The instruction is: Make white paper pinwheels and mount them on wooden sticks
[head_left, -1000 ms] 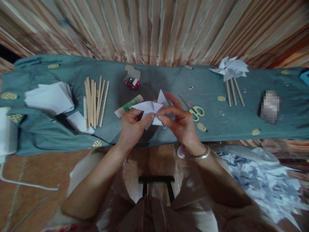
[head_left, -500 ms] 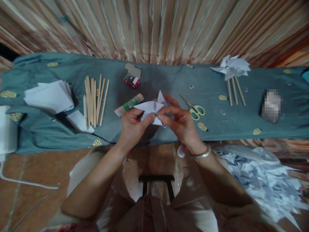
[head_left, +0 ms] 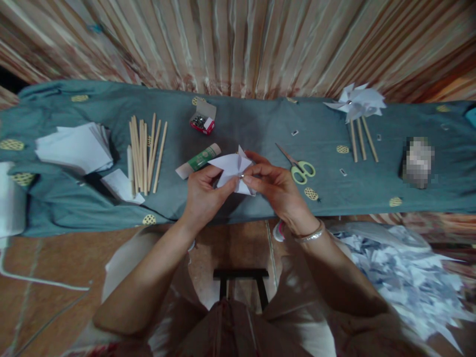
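A white paper pinwheel (head_left: pixel 231 164) is held between both hands above the front of the cloth-covered table. My left hand (head_left: pixel 206 193) grips its left side, thumb pressed near the middle. With thumb and forefinger, my right hand (head_left: pixel 273 183) pinches at the centre, where a small shiny pin head (head_left: pixel 241 176) shows. The fingers behind the paper are partly hidden. Just beyond my left hand lies a green and white glue stick (head_left: pixel 198 161). Scissors with pale green handles (head_left: pixel 303 172) rest to the right of my right hand.
An opened small box of metal pins (head_left: pixel 203 119) sits farther back. Wooden sticks (head_left: pixel 143 158) and stacked white paper (head_left: pixel 76 148) lie at left. Finished pinwheels on sticks (head_left: pixel 360 104) lie at back right, near a blurred object (head_left: pixel 418 162). A bag of paper pinwheels (head_left: pixel 405 277) stands lower right.
The pinwheel has turned slightly and its upright point sits lower. The pin head at its centre shows more clearly. Both hands keep their grip in nearly the same place.
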`<state>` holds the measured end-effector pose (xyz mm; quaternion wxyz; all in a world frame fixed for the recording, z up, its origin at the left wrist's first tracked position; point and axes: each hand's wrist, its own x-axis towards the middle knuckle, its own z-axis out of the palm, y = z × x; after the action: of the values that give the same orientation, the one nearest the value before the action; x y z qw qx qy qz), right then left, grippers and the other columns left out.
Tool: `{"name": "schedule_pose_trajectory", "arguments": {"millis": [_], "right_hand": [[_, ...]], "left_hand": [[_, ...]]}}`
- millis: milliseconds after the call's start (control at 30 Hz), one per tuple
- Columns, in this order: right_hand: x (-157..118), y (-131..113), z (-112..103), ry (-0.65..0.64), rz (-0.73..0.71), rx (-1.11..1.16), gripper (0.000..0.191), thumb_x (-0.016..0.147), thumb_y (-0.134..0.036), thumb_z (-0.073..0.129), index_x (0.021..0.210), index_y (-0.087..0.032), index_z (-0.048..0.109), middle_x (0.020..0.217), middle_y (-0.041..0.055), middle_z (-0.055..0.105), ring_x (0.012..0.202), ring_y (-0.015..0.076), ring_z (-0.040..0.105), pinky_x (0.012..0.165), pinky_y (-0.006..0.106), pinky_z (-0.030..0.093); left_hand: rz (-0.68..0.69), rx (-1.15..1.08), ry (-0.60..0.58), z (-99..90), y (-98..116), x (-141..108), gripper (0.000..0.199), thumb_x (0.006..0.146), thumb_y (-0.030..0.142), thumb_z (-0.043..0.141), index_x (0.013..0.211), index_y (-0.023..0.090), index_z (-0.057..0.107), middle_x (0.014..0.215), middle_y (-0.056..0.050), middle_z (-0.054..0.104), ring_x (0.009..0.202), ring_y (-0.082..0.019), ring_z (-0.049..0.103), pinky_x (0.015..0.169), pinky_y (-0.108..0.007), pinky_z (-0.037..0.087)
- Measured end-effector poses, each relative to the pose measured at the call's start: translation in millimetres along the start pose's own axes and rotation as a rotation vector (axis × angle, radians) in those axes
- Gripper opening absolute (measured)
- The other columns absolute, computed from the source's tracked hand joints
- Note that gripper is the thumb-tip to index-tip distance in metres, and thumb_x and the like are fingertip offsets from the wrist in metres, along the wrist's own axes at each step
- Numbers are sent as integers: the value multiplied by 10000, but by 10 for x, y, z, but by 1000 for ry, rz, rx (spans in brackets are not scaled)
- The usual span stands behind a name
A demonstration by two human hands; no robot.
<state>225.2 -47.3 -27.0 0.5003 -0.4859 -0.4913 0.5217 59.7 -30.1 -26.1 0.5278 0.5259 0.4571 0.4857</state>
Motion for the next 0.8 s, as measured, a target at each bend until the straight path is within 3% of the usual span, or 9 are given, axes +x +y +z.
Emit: {"name": "schedule_pose_trajectory", "arguments": {"millis": [167, 400, 800], "right_hand": [[2, -5, -9, -26, 3, -11, 180, 753, -427, 804, 762, -258, 743, 1010, 44, 738, 1405, 263, 462, 1154, 467, 364], [8, 23, 6, 6, 20, -26, 279, 697, -519, 831, 774, -260, 762, 1302, 40, 670, 1405, 288, 471, 1169, 486, 347], [29, 42, 9, -30, 16, -85, 227, 729, -466, 809, 762, -248, 754, 1250, 59, 694, 1404, 268, 465, 1179, 469, 309]], "left_hand": [[-5, 44, 20, -15, -41, 0, 222, 685, 310, 806, 875, 194, 793, 850, -25, 773, 765, -198, 687, 720, -300, 563], [4, 46, 15, -28, -78, -5, 212, 698, 318, 797, 873, 197, 793, 838, -29, 770, 764, -200, 689, 738, -308, 559], [42, 91, -30, -73, -62, -4, 247, 698, 330, 809, 901, 189, 800, 903, -47, 790, 836, -219, 713, 808, -322, 565]]}}
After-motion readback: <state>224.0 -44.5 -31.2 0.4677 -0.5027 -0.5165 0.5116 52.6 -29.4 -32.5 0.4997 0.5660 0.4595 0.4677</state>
